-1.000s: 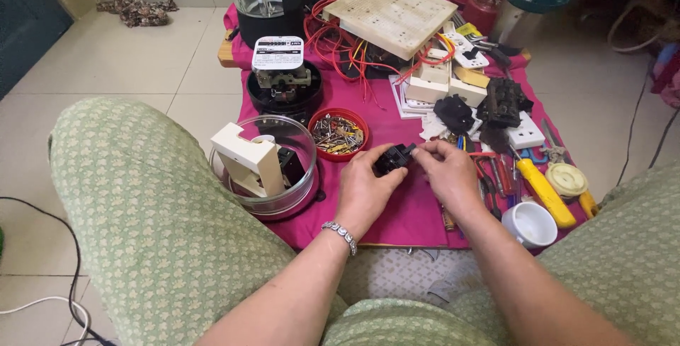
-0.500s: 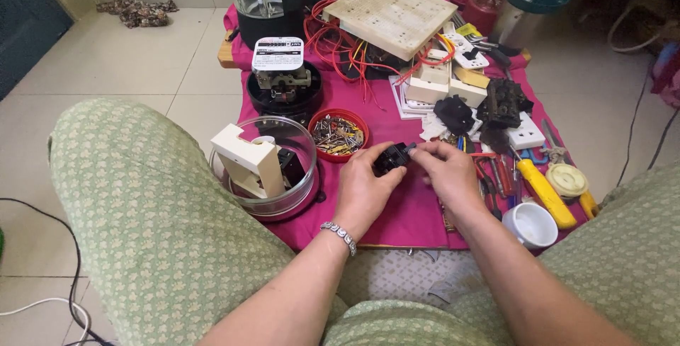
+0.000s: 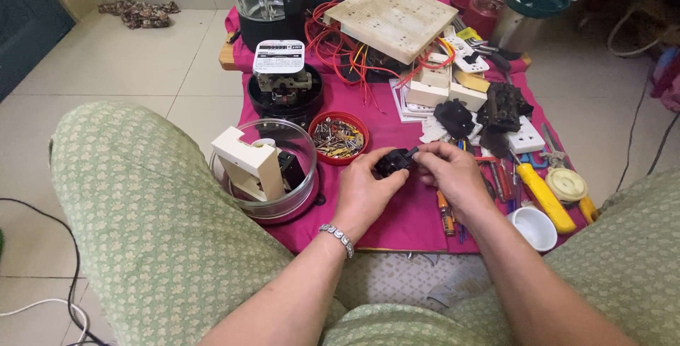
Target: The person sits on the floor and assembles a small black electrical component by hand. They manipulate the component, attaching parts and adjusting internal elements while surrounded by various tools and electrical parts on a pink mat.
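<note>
Over the near part of a magenta cloth [image 3: 397, 218] spread on the tiled floor, two bare hands meet around a small black part [image 3: 394, 162]. The left hand [image 3: 367, 191], with a silver bracelet [image 3: 337, 236] on its wrist, grasps the black part from the left and from below, its fingers curled around it. The right hand [image 3: 452, 174] pinches the right end of the same part with thumb and fingertips. The part is held just above the cloth, between both hands, near the middle of the scene.

Just left of the hands stands a clear glass bowl [image 3: 297, 197] with a cream plastic box [image 3: 248, 164] tilted inside it. A little farther lies a round red dish [image 3: 338, 137] full of small screws. Farther still sits a round black meter [image 3: 285, 91] with a white face plate. At the far side a cream perforated board [image 3: 394, 16] rests over red wires [image 3: 340, 48].

Right of the hands lie a yellow-handled tool [image 3: 544, 197], a white cup [image 3: 536, 228] and a white socket plate [image 3: 525, 137], all on the cloth. Two dark burnt-looking pieces [image 3: 501, 106] lie near that plate. Knees in green patterned trousers [image 3: 163, 233] frame the scene on both sides.
</note>
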